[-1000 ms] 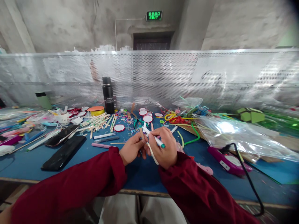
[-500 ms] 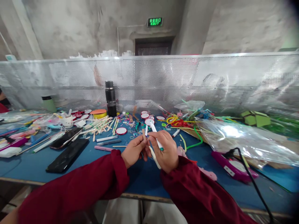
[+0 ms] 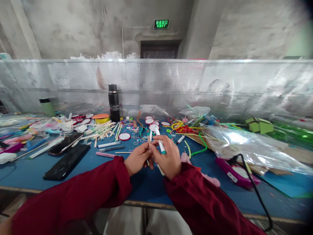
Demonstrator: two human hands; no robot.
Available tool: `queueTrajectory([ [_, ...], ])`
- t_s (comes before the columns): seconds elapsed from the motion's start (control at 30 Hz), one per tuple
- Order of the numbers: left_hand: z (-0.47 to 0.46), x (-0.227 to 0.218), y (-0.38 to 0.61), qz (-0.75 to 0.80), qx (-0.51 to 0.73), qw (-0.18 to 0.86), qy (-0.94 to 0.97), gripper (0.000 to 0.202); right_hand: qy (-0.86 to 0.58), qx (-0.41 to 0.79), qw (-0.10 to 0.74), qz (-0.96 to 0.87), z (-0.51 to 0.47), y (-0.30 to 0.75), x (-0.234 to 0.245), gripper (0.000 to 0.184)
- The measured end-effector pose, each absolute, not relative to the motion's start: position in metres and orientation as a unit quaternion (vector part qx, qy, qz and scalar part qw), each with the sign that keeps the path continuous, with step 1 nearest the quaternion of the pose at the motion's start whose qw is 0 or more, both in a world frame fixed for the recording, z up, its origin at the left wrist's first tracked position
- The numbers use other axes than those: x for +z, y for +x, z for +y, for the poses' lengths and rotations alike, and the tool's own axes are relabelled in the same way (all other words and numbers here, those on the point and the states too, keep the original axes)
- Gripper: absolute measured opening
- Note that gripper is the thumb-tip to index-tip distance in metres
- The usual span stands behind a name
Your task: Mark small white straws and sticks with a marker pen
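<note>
My right hand [image 3: 167, 156] is closed round a white marker pen with a green end [image 3: 160, 142], which points up and away from me. My left hand [image 3: 137, 157] is closed too, its fingertips pinching a thin wooden stick [image 3: 149, 138] that also shows a white and green tip. Both hands meet just above the blue table top [image 3: 36, 169], near its front edge. A pale strip [image 3: 159, 167] hangs below my right hand. Both arms wear dark red sleeves.
Two black phones [image 3: 65, 156] lie at the left. A black flask [image 3: 113, 102] stands at the back before a perforated metal screen [image 3: 220, 85]. Wooden sticks [image 3: 105, 129], red-rimmed discs [image 3: 124, 136], pens, pipe cleaners [image 3: 186, 125], a plastic bag [image 3: 244, 143] and a purple device with a black cable [image 3: 236, 171] crowd the table.
The marker in my right hand has swung from lying sideways to pointing more upright. Both hands stay together at the same spot; the view has shifted slightly.
</note>
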State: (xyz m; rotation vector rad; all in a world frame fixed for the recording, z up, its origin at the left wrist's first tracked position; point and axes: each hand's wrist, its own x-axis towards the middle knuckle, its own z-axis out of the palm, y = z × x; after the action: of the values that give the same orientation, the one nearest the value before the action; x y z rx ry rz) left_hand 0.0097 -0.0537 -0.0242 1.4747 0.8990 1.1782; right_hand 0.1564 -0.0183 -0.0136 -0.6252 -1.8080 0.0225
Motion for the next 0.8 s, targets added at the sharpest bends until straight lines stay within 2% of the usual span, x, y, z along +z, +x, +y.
queueTrajectory([
  [0.33,-0.0553,-0.0202,0.0093,0.401,0.483,0.487,0.607,0.053,-0.271,0.023,0.577,-0.770,-0.0166,0.1559,-0.0160,0.018],
  [0.63,-0.0534,-0.0230,0.0113,0.372,0.476,0.522,0.602,0.062,-0.261,0.029,0.593,-0.761,-0.0178,0.1564,-0.0159,0.018],
  [0.8,-0.0573,-0.0191,0.0121,0.358,0.474,0.538,0.598,0.062,-0.255,0.082,0.600,-0.754,-0.0212,0.1556,-0.0143,0.018],
])
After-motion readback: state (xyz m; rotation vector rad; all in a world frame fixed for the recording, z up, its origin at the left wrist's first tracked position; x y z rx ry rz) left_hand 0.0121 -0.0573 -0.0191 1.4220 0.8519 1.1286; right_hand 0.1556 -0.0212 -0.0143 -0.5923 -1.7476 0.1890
